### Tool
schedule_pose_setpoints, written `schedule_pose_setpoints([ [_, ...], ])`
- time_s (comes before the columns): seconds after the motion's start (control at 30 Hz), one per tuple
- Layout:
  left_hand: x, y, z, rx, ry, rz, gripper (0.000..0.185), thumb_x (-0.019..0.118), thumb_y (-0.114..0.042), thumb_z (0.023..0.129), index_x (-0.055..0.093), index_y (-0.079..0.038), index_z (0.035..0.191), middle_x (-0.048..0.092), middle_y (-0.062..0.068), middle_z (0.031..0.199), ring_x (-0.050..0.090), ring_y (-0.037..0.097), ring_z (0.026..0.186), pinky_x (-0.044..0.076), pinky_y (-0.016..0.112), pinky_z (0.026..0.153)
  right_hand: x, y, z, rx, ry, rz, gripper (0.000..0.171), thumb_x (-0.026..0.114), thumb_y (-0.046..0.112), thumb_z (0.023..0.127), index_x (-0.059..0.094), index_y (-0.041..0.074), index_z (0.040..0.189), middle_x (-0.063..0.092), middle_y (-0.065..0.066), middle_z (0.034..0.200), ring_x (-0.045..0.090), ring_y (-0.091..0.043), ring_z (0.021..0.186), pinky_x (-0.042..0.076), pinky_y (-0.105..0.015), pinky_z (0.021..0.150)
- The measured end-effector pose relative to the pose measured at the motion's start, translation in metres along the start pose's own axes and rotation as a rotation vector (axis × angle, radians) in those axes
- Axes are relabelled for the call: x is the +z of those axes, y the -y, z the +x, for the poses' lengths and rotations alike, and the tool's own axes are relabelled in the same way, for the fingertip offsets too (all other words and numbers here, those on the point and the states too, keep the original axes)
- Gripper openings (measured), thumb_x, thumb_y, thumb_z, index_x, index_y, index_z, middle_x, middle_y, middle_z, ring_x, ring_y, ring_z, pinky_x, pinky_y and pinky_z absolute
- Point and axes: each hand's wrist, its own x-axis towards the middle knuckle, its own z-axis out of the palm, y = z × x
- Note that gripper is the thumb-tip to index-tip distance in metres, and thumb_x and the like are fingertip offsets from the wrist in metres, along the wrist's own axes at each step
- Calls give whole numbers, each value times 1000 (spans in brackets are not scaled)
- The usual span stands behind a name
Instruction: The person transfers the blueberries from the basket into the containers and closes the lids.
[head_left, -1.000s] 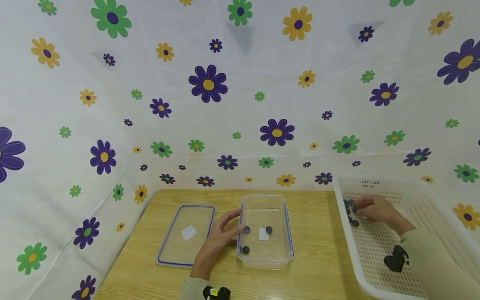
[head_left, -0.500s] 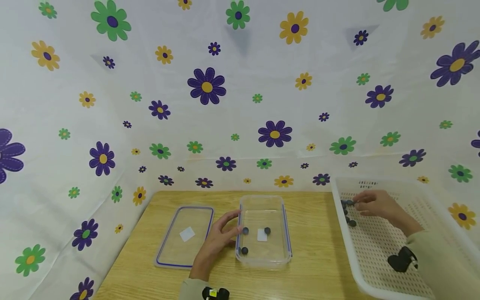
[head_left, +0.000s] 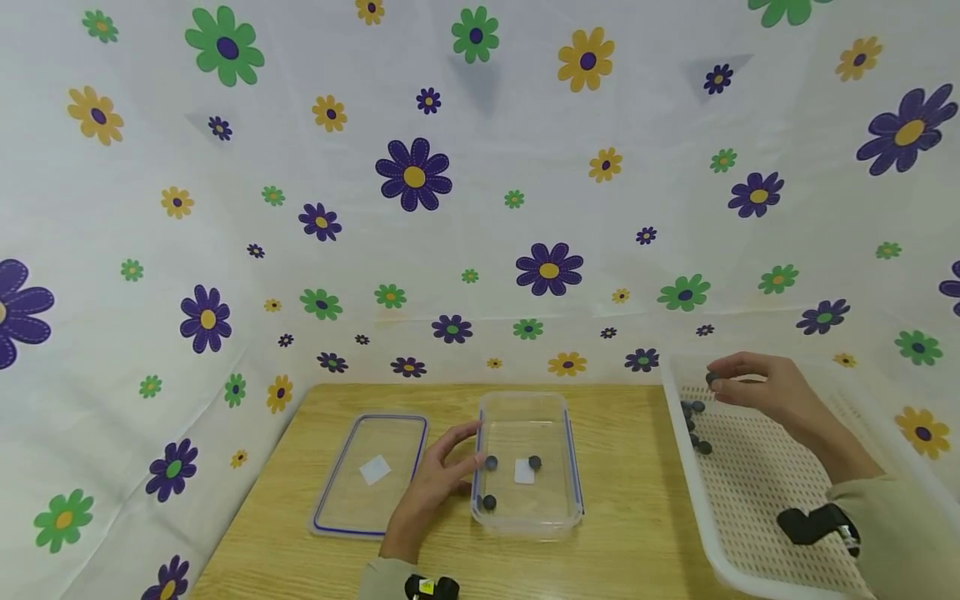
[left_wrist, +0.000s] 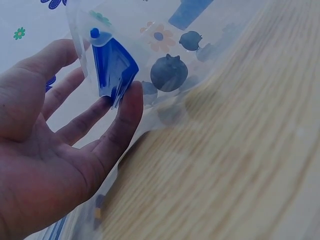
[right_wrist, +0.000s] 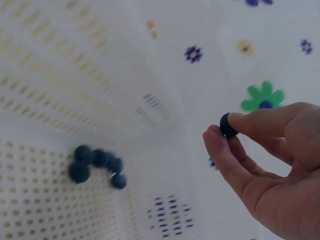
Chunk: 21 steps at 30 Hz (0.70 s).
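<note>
Before a flower-printed backdrop, on the wooden table (head_left: 637, 533), the right hand (head_left: 765, 392) pinches a dark blueberry (right_wrist: 228, 125) between thumb tip and fingertip above the white basket (head_left: 757, 575), while the left hand (head_left: 435, 487) rests with relaxed, straight fingers against the clear container's (head_left: 528, 521) wall, holding nothing.

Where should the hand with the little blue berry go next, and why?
Probably sideways to the clear container and drop it in. The right hand pinches one blueberry above the white basket, where more berries lie. Three blueberries already sit in the container, the left hand steadies its side, and its lid lies beside it.
</note>
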Motion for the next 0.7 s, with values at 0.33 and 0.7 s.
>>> schedule_pose_setpoints([
  [0.33,5,5,3,17,11,3,58,66,-12,102,44,-9,155,34,14,161,66,36,112,61,42,78,7,54,-18,-117,-143,-10,35,69,18,100,64,-1,129,68,-15,120,63,10,93,48,-11,77],
  [0.7,-1,3,-1,4,-15,1,58,67,-15,102,45,-12,155,35,11,161,66,33,113,60,42,80,49,105,-40,-213,-242,202,28,69,14,100,68,4,127,69,4,119,69,1,102,52,-12,84],
])
